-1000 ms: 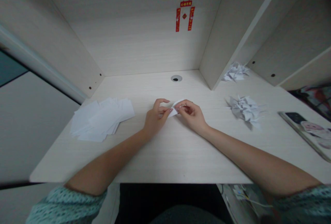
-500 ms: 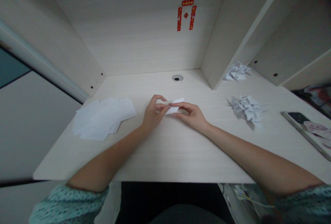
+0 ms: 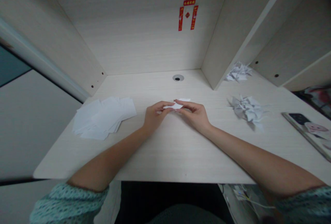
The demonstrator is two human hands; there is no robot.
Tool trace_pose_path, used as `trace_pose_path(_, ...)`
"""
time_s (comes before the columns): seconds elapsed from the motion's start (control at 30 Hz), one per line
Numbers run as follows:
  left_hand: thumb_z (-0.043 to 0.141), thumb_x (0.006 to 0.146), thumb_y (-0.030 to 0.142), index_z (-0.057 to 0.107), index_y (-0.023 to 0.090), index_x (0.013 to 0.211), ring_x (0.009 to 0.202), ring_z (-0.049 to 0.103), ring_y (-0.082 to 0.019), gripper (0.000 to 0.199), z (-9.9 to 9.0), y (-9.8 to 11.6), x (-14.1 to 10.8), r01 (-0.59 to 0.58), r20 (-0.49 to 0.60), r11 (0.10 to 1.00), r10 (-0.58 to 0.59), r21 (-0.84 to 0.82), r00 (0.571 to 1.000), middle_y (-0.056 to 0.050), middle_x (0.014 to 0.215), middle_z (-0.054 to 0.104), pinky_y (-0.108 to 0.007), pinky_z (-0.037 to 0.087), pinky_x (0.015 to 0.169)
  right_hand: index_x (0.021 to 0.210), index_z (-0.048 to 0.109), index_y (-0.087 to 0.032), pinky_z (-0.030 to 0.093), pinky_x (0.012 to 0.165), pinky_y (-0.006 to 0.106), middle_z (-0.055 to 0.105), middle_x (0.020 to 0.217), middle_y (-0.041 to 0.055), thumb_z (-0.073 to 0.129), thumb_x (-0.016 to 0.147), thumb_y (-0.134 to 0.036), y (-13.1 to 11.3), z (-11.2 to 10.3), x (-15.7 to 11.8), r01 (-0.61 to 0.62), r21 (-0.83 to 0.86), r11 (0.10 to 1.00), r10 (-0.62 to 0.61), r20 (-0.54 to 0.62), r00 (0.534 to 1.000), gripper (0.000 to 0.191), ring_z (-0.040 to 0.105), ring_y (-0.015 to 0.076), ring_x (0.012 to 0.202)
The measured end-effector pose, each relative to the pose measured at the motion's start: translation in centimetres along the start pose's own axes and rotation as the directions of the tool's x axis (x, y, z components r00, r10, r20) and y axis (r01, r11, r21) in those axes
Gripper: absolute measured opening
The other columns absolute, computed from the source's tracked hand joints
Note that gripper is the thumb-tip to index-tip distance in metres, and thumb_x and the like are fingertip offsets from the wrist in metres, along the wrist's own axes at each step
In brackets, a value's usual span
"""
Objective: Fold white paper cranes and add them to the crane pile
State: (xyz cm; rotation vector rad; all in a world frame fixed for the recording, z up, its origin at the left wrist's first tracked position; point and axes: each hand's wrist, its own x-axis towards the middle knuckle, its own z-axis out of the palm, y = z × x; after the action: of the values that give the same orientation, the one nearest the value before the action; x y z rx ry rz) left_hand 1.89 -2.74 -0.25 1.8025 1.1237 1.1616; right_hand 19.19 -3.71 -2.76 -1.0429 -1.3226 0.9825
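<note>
We saw the left hand (image 3: 156,116) and right hand (image 3: 193,115) pinching folded white paper (image 3: 177,105) between them. Loose sheets (image 3: 103,118) lay to the left.

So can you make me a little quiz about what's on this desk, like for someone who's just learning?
1. What colour are the paper strips hanging on the wall at the back of the desk?
2. True or false: the left hand and the right hand are both touching the small folded white paper.
3. On which side of the hands is the stack of loose white sheets? A) the left side B) the right side

Key: 1. red; 2. true; 3. A
</note>
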Motion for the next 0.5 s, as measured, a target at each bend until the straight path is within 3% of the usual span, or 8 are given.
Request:
trace_pose_path(0.23,0.066,0.076,0.031,0.074,0.025,0.09,0.08,0.069,-0.017,0.017,-0.21,-0.4,0.02,0.011,-0.03,1.0,-0.012,-0.016,0.999,-0.002,0.094,0.074,-0.027,0.054,0.074,0.098,0.073,-0.025,0.047,0.093,0.044,0.075,0.094,0.004,0.076,0.067,-0.034,-0.54,0.16,-0.32,-0.005,0.0,1.0,0.005,-0.026,1.0,0.033,0.068,0.0236,0.089)
trace_pose_path(0.5,0.068,0.075,0.031,0.075,0.023,0.086,0.085,0.069,-0.019,0.016,-0.08,-0.7,0.18,0.013,-0.014,0.997,-0.014,-0.071,1.0,-0.003,0.092,0.074,-0.03,0.053,0.081,0.094,0.074,-0.025,0.051,0.084,0.038,0.076,0.085,0.0033,0.076,0.066,-0.032,-0.19,0.08,-0.01,-0.045,0.09,0.995,0.045,0.0,0.999,0.029,0.069,0.0206,0.08)
